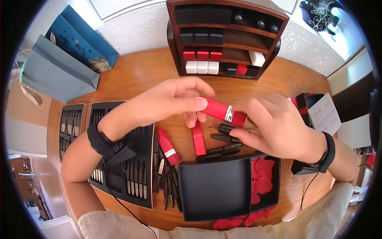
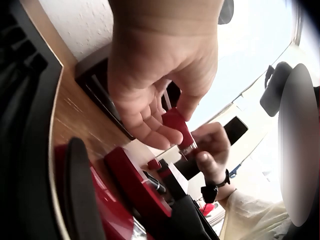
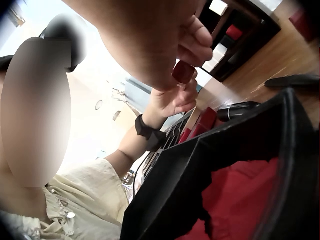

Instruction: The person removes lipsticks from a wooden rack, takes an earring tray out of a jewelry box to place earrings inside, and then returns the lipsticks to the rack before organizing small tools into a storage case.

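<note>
Head view: curled left hand [image 1: 169,101] and right hand [image 1: 280,127] grip red tube [image 1: 216,109] slanting down rightward.

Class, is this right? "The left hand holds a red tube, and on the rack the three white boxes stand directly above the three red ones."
Not quite: the white boxes stand directly below the red ones, as the head view shows.

Both arms bend inward. The left hand [image 1: 169,100] pinches between thumb and fingers; the right hand [image 1: 280,129] faces it, fingers bent, thumb extended.
</note>
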Action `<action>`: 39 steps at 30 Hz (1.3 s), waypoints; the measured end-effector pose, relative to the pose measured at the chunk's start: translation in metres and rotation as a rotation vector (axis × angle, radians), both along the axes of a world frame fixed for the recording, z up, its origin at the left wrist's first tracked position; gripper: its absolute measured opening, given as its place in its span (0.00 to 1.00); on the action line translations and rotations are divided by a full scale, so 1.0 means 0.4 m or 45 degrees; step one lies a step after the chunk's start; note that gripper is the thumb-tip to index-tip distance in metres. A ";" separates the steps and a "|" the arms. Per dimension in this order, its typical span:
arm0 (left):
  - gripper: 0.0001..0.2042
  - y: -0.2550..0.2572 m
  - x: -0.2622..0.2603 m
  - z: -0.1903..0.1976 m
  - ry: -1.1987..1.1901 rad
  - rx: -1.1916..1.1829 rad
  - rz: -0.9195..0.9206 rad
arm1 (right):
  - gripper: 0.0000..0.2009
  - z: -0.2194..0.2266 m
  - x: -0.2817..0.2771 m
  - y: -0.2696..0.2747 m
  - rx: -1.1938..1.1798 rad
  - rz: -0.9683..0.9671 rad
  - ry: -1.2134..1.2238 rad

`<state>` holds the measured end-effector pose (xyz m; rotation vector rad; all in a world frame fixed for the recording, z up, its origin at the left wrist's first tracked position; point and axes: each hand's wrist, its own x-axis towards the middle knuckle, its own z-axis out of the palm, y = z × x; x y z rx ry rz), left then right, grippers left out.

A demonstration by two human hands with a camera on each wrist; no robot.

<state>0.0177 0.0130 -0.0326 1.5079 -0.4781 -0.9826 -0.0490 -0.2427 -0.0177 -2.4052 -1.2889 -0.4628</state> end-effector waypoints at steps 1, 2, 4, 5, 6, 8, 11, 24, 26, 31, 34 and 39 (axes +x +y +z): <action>0.16 -0.007 -0.009 0.003 -0.001 0.000 -0.007 | 0.16 -0.015 0.006 -0.006 -0.008 -0.057 0.099; 0.14 -0.014 -0.019 0.004 -0.075 0.036 0.075 | 0.16 -0.028 0.011 -0.013 -0.015 -0.114 0.198; 0.13 -0.030 -0.042 0.005 -0.151 0.070 0.153 | 0.16 -0.048 0.019 -0.023 -0.015 -0.125 0.285; 0.11 -0.040 -0.056 0.004 -0.230 0.070 0.166 | 0.16 -0.062 0.021 -0.027 0.016 -0.148 0.339; 0.10 -0.048 -0.070 0.003 -0.310 0.070 0.180 | 0.15 -0.067 0.022 -0.027 0.049 -0.171 0.393; 0.11 -0.061 -0.097 0.007 -0.602 0.237 0.189 | 0.14 -0.069 0.025 -0.028 0.063 -0.168 0.393; 0.15 -0.071 -0.112 0.009 -1.276 0.268 0.143 | 0.11 -0.057 0.025 -0.032 0.067 -0.209 0.376; 0.23 -0.140 0.033 -0.003 -2.885 0.273 0.252 | 0.04 -0.031 0.056 -0.075 0.226 -0.513 0.399; 0.21 -0.159 0.043 -0.012 -2.857 0.320 0.263 | 0.04 -0.032 0.058 -0.074 0.220 -0.518 0.386; 0.18 -0.195 0.068 -0.037 -2.709 0.511 0.237 | 0.07 -0.021 0.083 -0.088 0.227 -0.670 0.328; 0.16 -0.211 0.074 -0.040 -2.675 0.438 0.317 | 0.10 -0.015 0.099 -0.106 0.245 -0.770 0.388; 0.08 -0.221 0.071 -0.041 -2.743 0.599 0.346 | 0.14 -0.017 0.117 -0.122 0.255 -0.767 0.327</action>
